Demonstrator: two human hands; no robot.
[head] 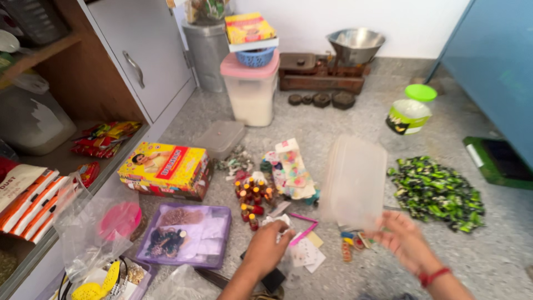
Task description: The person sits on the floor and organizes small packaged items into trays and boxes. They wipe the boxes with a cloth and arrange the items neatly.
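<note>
Your left hand [270, 244] pinches white paper [277, 221] beside the small bottles [252, 197]; right hand [402, 236] grips a clear lid [355, 180]; sweets [438, 191] lie unsorted.

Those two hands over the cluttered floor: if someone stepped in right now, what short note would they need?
Left hand: closed around a small white crumpled item, above the pink pens and paper slips.
Right hand: holding up a clear plastic container, blurred; fingers at its lower edge.
Nearby: small red bottles stand in a cluster, green wrapped sweets lie heaped to the right, purple tray sits to the left.
Done: container lifted.
Left: bottles, sweets and small items lie loose on the floor.
</note>
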